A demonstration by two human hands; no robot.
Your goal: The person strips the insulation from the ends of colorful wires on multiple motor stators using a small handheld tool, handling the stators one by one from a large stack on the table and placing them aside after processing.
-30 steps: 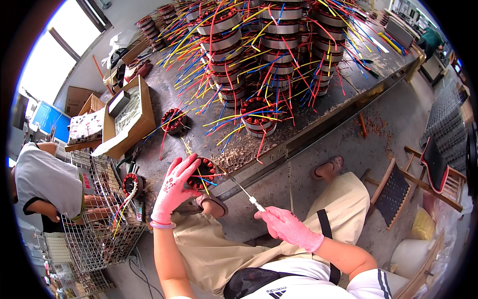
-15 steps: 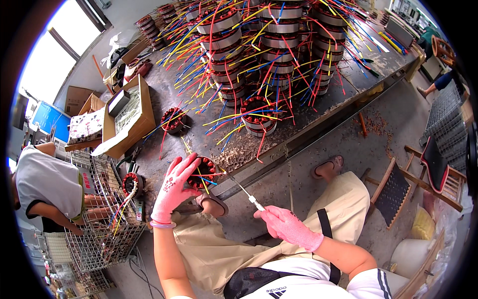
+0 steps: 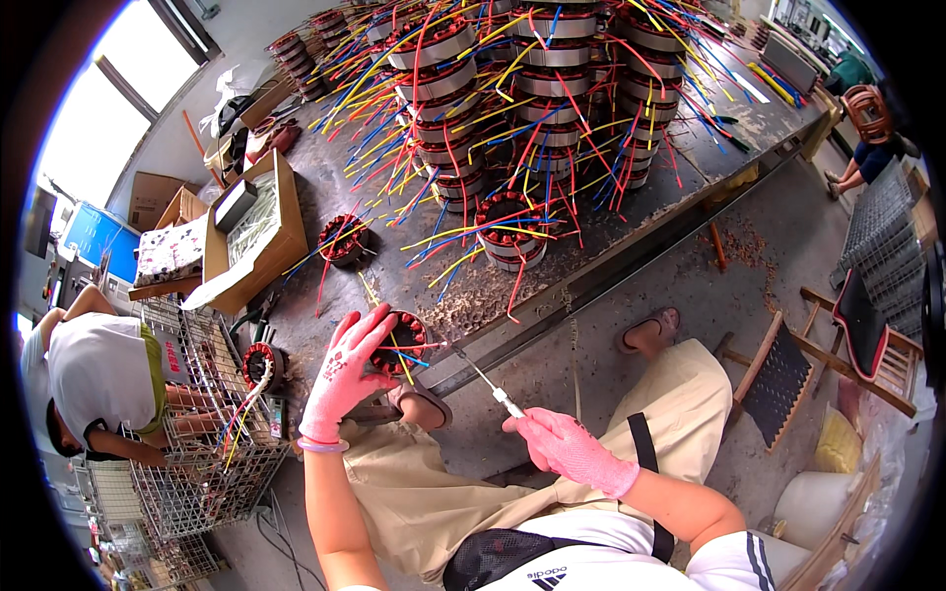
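Note:
My left hand (image 3: 347,369), in a pink glove, grips a motor stator (image 3: 421,329) by its side at the table's front edge. Dark red windings line this ring, and short red, blue and yellow wires stick out of it. In my gloved right hand (image 3: 572,450) is a slim tool (image 3: 506,399) with a pale handle and a long thin metal shaft. The shaft points up and left toward the stator, its tip just short of it. Another stator (image 3: 343,239) lies on the table beyond my left hand, and one with white-sleeved leads (image 3: 262,365) sits to its left.
Tall stacks of wired stators (image 3: 552,108) fill the back of the worktable (image 3: 394,281). An open cardboard box (image 3: 281,222) stands at left, above a wire cage (image 3: 212,483). A person (image 3: 103,369) bends beside it. A wooden chair (image 3: 778,384) is at right.
The person on the left has bent lower, and another person at the far right has shifted. My hands, the stator and the tool stay almost where they were.

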